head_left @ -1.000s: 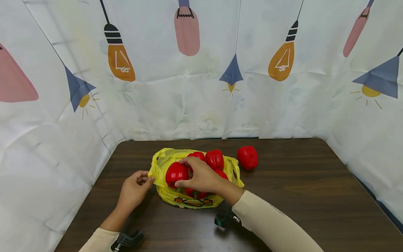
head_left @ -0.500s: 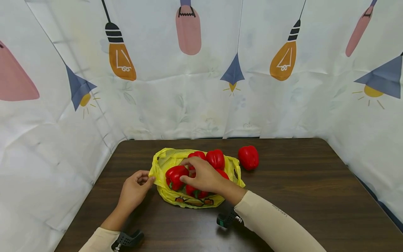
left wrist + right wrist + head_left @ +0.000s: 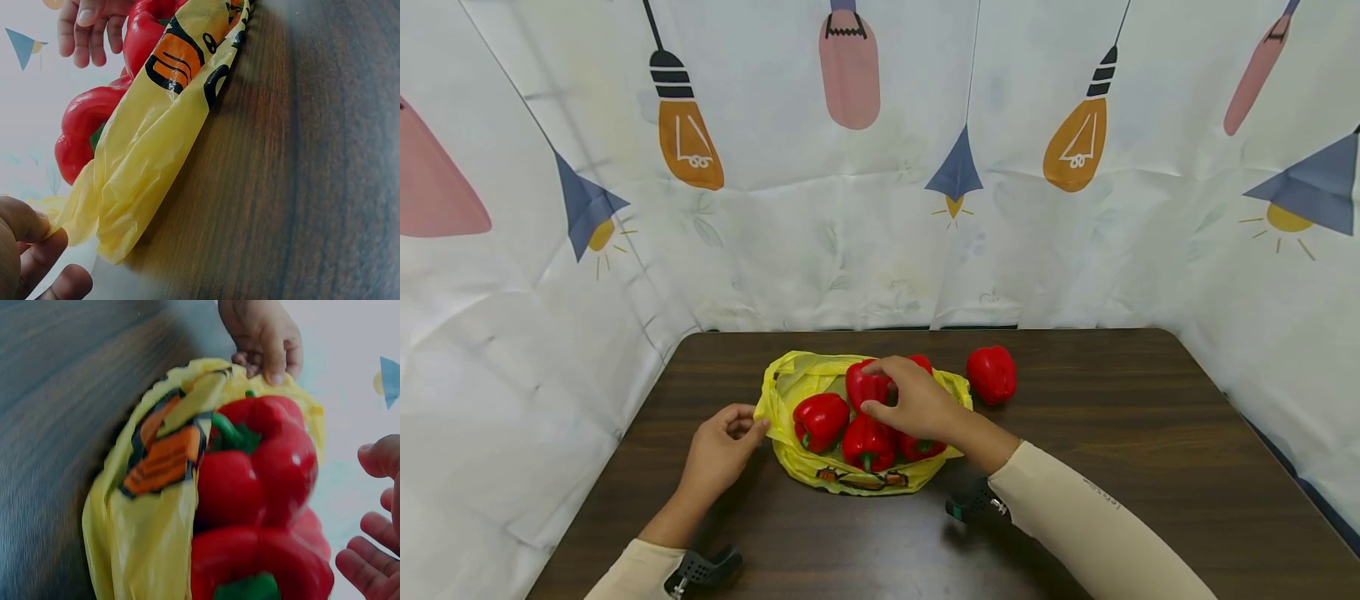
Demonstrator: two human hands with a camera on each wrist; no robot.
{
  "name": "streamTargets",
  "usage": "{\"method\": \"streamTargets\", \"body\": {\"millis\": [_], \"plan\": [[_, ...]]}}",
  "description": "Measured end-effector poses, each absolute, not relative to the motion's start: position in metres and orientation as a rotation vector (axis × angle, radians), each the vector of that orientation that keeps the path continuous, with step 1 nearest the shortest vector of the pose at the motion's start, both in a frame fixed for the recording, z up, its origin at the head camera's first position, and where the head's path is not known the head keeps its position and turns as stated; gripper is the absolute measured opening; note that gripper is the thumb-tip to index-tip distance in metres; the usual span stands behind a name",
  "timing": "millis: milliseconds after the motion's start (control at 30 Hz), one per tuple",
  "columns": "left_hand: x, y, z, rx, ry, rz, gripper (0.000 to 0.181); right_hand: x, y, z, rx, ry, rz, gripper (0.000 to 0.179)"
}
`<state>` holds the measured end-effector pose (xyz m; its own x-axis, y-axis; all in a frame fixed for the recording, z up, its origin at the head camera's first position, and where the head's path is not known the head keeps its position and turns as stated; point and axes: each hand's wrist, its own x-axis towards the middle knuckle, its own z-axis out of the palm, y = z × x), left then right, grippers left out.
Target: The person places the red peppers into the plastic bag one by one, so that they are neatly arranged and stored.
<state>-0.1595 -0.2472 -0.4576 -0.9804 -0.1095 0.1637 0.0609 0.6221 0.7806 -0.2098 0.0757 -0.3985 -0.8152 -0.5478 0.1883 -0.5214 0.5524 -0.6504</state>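
A yellow plastic bag point(image 3: 787, 467) lies open on the table with several red bell peppers in it, green stems showing on some. My left hand point(image 3: 721, 450) pinches the bag's left rim between thumb and fingers; the left wrist view shows the pinched plastic point(image 3: 81, 215) pulled taut. Above the peppers hovers my right hand point(image 3: 917, 404), thumb and fingers spread and nothing held. It is nearest the back bell pepper point(image 3: 861, 383) and partly hides others. In the right wrist view, the right hand's fingers point(image 3: 369, 562) are apart from the front bell pepper point(image 3: 275, 469).
One more red bell pepper point(image 3: 991, 375) sits on the table just outside the bag's right end. The dark wood table point(image 3: 1120, 433) extends to the right. A white printed curtain point(image 3: 880, 250) encloses the back and sides. Each wrist wears a black strap point(image 3: 703, 569).
My right hand has let go of the left bell pepper, which tipped stem toward me, and has moved right and slightly back. The left hand keeps its pinch on the bag rim.
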Motion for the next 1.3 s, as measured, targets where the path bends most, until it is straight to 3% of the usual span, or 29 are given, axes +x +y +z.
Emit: {"method": "streamTargets", "body": {"millis": [1300], "plan": [[-0.162,-0.247,-0.457,0.063,-2.673,-1.264,0.027,-0.238,0.201,-0.407,-0.786,2.963,-0.95,0.059]]}}
